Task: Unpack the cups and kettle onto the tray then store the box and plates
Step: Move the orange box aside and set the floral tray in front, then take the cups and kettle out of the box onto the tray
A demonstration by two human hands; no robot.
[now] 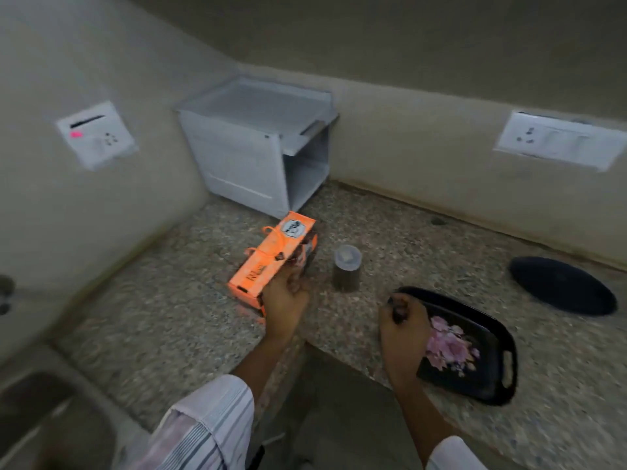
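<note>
Left hand (285,296) clasps orange box (271,262), tilted above counter (169,317) | Right hand (402,322) curled on tray (475,378) rim, contents unclear | Advice: steady box level, lift pieces singly onto tray

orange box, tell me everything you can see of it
The orange box is long, narrow and looks like printed cardboard, with a black-and-white emblem near its far end, dark lettering near the close end and a thin orange cord handle on its top face. Darker pictures show on its right side, blurred. It lies at a slant on the speckled stone counter, its far end towards the white rack. The left hand grips its near right edge.
</note>
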